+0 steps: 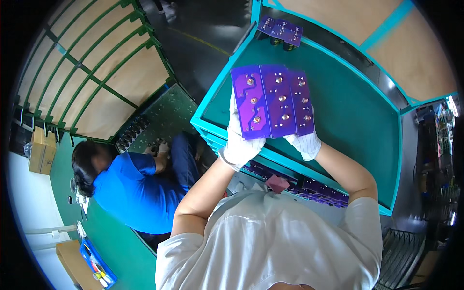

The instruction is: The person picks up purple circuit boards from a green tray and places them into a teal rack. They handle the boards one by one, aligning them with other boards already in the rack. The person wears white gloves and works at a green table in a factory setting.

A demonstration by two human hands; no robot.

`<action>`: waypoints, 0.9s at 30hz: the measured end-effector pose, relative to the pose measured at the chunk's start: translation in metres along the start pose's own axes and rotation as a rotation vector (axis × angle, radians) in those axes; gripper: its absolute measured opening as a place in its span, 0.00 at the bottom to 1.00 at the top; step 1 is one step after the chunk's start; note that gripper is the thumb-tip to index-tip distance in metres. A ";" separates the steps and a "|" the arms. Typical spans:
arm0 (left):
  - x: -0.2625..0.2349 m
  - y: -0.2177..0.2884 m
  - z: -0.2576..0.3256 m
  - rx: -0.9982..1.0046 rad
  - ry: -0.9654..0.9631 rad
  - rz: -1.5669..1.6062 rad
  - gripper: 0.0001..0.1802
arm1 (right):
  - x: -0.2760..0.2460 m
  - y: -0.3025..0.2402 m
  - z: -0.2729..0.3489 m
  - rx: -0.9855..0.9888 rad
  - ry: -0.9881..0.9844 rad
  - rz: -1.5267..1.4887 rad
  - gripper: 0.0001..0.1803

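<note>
A purple circuit board point(273, 100) with several round metal studs is held up flat in front of me, above a teal cart shelf point(348, 111). My left hand point(239, 145), in a white glove, grips the board's lower left edge from behind. My right hand point(305, 144), also gloved, holds its lower right corner. A second purple board point(280, 30) lies at the far edge of the same shelf. More purple boards point(319, 188) show on a lower shelf under my arms.
A person in a blue shirt point(130, 191) bends over a green circuit board point(159, 121) at the left. A green-framed rack with wooden panels point(92, 63) stands beyond. A cardboard box point(41, 150) and a blue tray of small items point(99, 270) lie at the left.
</note>
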State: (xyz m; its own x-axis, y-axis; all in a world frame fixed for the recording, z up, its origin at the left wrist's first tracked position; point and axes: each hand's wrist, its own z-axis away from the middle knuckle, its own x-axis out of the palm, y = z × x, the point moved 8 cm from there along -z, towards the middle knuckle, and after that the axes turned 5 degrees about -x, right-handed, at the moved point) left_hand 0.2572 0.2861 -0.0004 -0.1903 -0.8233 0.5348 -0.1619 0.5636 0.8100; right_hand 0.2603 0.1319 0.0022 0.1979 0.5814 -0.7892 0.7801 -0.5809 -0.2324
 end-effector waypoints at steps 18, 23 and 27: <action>0.011 0.003 0.052 0.083 0.145 -0.354 0.35 | 0.006 -0.003 0.004 0.250 0.177 -1.773 0.23; 0.005 0.018 0.077 0.010 0.219 -0.634 0.32 | 0.014 -0.019 0.005 0.509 0.190 -1.959 0.26; -0.007 0.015 0.103 -0.012 0.348 -0.042 0.35 | -0.007 -0.040 -0.002 0.465 0.102 -1.510 0.33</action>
State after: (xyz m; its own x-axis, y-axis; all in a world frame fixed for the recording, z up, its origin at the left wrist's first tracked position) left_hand 0.1564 0.3075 -0.0165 0.1585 -0.8207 0.5489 -0.1503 0.5294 0.8349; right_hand 0.2285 0.1521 0.0182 -0.5075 0.7847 0.3560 0.0483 0.4384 -0.8975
